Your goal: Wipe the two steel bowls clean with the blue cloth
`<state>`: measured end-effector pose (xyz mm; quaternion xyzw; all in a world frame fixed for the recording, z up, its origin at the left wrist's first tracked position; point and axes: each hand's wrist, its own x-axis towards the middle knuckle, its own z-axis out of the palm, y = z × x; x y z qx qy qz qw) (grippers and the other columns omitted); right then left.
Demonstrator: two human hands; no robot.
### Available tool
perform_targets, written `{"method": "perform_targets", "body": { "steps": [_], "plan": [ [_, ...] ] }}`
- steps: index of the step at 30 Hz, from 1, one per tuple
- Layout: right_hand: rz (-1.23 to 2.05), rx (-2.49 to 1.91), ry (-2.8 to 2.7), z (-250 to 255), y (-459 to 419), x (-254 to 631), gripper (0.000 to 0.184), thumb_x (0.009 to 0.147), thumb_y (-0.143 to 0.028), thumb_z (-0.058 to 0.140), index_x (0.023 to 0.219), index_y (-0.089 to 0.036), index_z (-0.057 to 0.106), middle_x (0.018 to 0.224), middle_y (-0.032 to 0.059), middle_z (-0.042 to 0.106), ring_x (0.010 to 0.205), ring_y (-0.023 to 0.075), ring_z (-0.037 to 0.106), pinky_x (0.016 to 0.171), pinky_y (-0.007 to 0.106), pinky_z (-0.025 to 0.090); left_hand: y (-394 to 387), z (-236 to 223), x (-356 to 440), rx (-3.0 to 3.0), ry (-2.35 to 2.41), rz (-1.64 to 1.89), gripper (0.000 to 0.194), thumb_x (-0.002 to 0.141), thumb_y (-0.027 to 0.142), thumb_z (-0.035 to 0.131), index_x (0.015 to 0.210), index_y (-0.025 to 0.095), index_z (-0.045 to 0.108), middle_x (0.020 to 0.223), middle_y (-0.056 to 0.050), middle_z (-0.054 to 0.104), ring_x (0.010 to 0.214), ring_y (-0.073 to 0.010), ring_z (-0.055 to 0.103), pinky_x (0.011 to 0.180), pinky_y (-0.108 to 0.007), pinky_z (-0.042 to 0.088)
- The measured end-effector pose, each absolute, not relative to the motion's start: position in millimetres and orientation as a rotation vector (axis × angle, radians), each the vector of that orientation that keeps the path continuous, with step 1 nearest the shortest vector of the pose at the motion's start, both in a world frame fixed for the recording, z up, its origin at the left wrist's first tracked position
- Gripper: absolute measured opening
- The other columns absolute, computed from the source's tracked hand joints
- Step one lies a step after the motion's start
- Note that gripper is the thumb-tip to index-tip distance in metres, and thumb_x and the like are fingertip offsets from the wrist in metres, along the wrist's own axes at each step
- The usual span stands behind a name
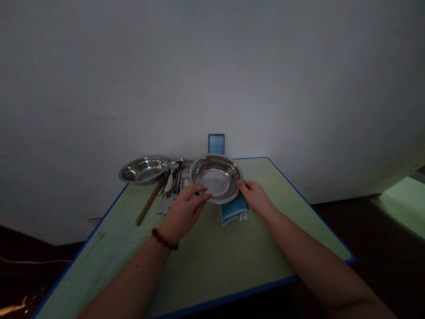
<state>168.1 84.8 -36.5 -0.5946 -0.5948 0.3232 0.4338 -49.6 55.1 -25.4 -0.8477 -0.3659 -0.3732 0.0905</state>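
A shiny metal bowl (217,179) is held up over the table, tilted so that its inside faces me. My right hand (255,195) pinches its right rim, thumb on the inner side. At the near left rim, my left hand (187,208) closes its thumb and fingers on the edge; a dark red bead bracelet (164,240) is on that wrist. Below the bowl lies a folded blue cloth (235,209) with a small white tag, partly hidden by the bowl.
Another metal bowl (145,169) sits at the table's back left corner. Several pieces of cutlery (172,186) lie beside it, with a wooden stick (149,201) along their left. A small screen (216,144) stands against the wall (212,66). The green table (212,266) has blue edging.
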Motion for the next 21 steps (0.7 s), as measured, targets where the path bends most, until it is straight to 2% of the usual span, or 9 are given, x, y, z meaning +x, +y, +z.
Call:
{"method": "perform_targets", "body": {
  "steps": [8, 14, 18, 21],
  "plan": [
    [0.854, -1.469, -1.437, -38.5, 86.0, 167.8, 0.037, 0.072, -0.05, 0.044, 0.056, -0.018, 0.054, 0.051, -0.0019, 0.05, 0.051, 0.0127, 0.043, 0.049, 0.024, 0.03, 53.6, -24.4, -49.7, -2.408, -1.237, -1.303, 0.035, 0.076, 0.011, 0.056, 0.109, 0.022, 0.053, 0.112, -0.009, 0.055, 0.104, -0.0228, 0.056, 0.089, -0.043, 0.049],
    [0.894, -1.437, -1.399, -37.9, 85.6, 167.0, 0.037, 0.072, -0.051, 0.045, 0.057, -0.018, 0.055, 0.053, -0.0016, 0.052, 0.055, 0.0139, 0.047, 0.05, 0.024, 0.033, 58.5, -32.9, -48.9, -2.358, -1.394, -1.685, 0.059, 0.071, 0.018, 0.063, 0.124, 0.022, 0.036, 0.124, -0.014, 0.042, 0.114, -0.0248, 0.048, 0.082, -0.04, 0.054],
    [0.913, -1.424, -1.365, -36.3, 84.5, 166.5, 0.037, 0.072, -0.05, 0.047, 0.059, -0.017, 0.058, 0.053, -0.0011, 0.055, 0.055, 0.0145, 0.048, 0.052, 0.025, 0.035, 62.7, -38.5, -47.4, -2.397, -1.635, -1.989, 0.066, 0.07, 0.022, 0.064, 0.127, 0.021, 0.03, 0.124, -0.017, 0.045, 0.111, -0.0251, 0.052, 0.081, -0.042, 0.053],
    [0.932, -1.412, -1.345, -36.3, 83.5, 165.8, 0.037, 0.073, -0.05, 0.048, 0.06, -0.018, 0.06, 0.053, -0.0005, 0.056, 0.057, 0.016, 0.051, 0.053, 0.026, 0.037, 62.6, -39.5, -46.1, -2.533, -1.908, -2.064, 0.055, 0.073, 0.024, 0.061, 0.122, 0.017, 0.036, 0.119, -0.018, 0.053, 0.104, -0.0242, 0.058, 0.079, -0.042, 0.053]
  ]
}}
